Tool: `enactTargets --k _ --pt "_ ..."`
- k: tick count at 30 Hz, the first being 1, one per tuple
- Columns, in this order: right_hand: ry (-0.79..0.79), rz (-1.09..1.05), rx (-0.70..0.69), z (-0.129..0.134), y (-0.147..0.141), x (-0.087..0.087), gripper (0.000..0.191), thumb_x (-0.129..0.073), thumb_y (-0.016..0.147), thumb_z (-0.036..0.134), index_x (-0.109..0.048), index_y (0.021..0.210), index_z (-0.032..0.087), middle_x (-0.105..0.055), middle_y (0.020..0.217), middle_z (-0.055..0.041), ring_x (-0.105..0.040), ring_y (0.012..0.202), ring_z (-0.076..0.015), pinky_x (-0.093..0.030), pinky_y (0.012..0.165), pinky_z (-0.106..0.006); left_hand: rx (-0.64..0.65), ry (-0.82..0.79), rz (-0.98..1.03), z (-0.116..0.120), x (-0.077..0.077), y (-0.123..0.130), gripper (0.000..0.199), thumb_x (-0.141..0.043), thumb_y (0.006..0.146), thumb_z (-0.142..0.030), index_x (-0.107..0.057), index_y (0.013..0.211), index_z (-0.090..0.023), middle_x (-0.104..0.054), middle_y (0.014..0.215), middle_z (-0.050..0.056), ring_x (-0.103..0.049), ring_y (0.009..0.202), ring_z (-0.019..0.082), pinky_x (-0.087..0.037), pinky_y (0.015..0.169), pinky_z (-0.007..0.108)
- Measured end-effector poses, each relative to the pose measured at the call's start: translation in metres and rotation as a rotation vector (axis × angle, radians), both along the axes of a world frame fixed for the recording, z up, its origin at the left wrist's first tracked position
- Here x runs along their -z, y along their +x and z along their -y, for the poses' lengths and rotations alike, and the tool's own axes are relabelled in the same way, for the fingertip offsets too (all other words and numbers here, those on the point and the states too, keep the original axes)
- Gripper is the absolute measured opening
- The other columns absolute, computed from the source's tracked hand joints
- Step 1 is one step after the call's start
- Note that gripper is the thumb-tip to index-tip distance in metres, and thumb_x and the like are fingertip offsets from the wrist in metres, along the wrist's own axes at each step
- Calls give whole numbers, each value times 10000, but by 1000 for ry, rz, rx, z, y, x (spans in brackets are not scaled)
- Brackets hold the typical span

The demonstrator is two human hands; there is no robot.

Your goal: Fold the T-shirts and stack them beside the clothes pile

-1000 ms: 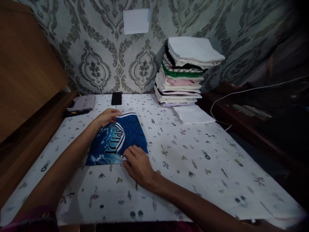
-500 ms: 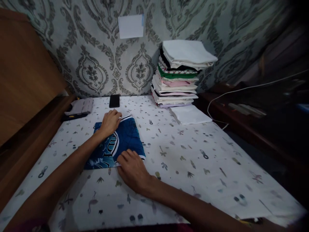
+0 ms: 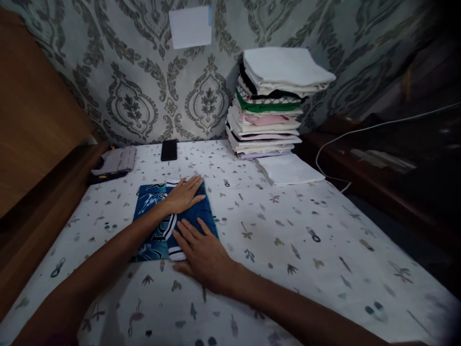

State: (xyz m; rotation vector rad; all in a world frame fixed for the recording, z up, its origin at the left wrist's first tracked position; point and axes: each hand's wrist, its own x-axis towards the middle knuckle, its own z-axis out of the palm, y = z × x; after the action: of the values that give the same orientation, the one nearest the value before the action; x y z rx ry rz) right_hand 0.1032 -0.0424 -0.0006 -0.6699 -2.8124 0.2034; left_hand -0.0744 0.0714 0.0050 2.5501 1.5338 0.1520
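Leftmost, a brown wooden panel (image 3: 36,105) leans into view above the edge of the counter (image 3: 273,288), whose white cover is printed with small flamingos, leaves and sunglasses. Beside that panel, at the far left corner, a folded mauve-grey cloth (image 3: 117,161) lies on something dark. Next comes a black phone-like slab (image 3: 169,150), flat near the patterned wall (image 3: 133,101).

Nearer, left of the middle of the counter, lies a folded blue garment (image 3: 162,235) with black-and-white striped trim. Its left part carries pale streaks and dark, light-edged lettering; a D can be made out, but the rest of the word is hidden by the left forearm and a folded-over layer. On that plain darker layer, the left hand (image 3: 182,196) rests palm down, thumb parted from the fingers, toward the garment's far edge. Above, a white sheet (image 3: 190,27) with a blue corner hangs on the wall; any writing on it is too faint to tell. The right hand (image 3: 201,250) lies flat with fingers spread on the garment's near right part.

Farther right stands a tall stack of folded clothes (image 3: 266,120), white on top, with black, green and pink layers below. Just before it lies a folded white cloth (image 3: 290,169), and a white cable (image 3: 378,126) trails past at the right.
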Motion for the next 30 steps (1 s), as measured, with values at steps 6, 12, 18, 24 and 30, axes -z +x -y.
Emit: enactTargets --k 6,12,18,24,30 --pt "-58 -4 -36 3 4 -10 613 -438 982 582 -455 1483 228 -443 1543 -164 -356 1458 -331 -308 1153 -608 2 -28 0 -6 2 1 733 -280 996 -619 -207 1585 -191 -202 1651 147 -131 1544 258 -75 1228 506" --pt "-74 9 -50 5 3 -11 561 -498 978 532 -468 1474 272 -439 1547 -155 -338 1466 -335 -286 1158 -619 -26 -58 7 -17 -2 -5 662 -293 1014 -568 -213 1583 -239 -203 1658 120 -132 1544 253 -68 1219 526" --pt "-84 -154 -29 13 18 -16 516 -508 993 444 -463 1466 244 -420 1559 -148 -328 1473 -292 -319 1154 -592 -99 -15 96 -32 -17 -40 652 -423 992 -471 -273 1551 -170 -293 1626 157 -266 1495 295 -178 1194 515" --pt "-190 -408 461 14 60 -16 401 -457 996 383 -553 1324 174 -632 1181 -157 -607 1104 -298 -533 898 -490 -250 37 353 -34 -48 -45 221 -529 891 -281 -683 985 -153 -696 1012 100 -626 1006 240 -473 888 322" --pt "-215 -304 526 12 68 -11 301 -507 960 455 -626 998 182 -644 941 -100 -610 898 -264 -492 793 -420 -159 -248 341 -25 -53 -19 123 -592 799 -262 -659 751 -171 -602 579 -13 -555 512 144 -427 550 237"
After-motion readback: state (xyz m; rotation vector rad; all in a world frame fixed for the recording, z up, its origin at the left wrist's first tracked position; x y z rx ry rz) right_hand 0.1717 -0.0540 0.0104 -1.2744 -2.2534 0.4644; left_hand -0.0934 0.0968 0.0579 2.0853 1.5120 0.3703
